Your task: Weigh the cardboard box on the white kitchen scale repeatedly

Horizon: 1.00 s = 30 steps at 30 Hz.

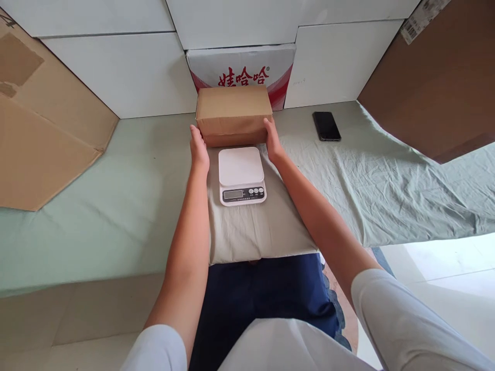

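A closed brown cardboard box [234, 103] is held between my two hands, at the back of the cloth-covered table. My left hand [198, 148] presses on its left side, and my right hand [273, 141] grips its right side with the fingertips at the front corner. Just in front of the box lies a white digital kitchen scale [240, 167], with a small display and several buttons facing me. Nothing rests on its plate. Whether the box touches the cloth or hangs slightly above it, I cannot tell.
A black smartphone [327, 126] lies to the right on the pale green cloth [154, 175]. Behind the box stands a white and red printed carton [242, 62] against white panels [124, 72]. Large cardboard sheets flank the table, left [50, 123] and right [452, 77].
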### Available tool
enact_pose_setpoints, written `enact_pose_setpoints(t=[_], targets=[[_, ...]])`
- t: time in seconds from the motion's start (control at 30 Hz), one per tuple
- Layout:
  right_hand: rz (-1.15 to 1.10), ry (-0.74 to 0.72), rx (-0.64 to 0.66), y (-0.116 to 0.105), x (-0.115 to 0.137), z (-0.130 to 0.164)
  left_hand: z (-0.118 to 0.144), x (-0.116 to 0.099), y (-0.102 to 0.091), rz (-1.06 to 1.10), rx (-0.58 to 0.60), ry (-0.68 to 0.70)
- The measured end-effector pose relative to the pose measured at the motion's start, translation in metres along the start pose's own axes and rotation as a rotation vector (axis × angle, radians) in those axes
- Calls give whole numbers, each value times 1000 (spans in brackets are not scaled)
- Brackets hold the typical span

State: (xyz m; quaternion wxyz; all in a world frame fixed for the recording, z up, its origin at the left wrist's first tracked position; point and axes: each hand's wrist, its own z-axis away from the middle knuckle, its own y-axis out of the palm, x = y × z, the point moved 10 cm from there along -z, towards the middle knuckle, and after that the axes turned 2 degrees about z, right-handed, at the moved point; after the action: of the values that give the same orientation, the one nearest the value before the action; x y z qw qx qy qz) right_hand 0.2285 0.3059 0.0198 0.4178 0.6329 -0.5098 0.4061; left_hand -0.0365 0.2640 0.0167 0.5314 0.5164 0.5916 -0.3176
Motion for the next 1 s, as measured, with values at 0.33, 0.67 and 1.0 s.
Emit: enact_pose_setpoints(t=[0.33, 0.67, 1.0], targets=[[95, -132, 40, 16, 108, 21, 36, -95, -18, -55, 37, 225], [25, -7, 73, 3, 80, 143, 158, -74, -39, -153, 78, 108], [8, 43, 67, 2, 70, 151, 165, -64, -44, -199, 72, 96]])
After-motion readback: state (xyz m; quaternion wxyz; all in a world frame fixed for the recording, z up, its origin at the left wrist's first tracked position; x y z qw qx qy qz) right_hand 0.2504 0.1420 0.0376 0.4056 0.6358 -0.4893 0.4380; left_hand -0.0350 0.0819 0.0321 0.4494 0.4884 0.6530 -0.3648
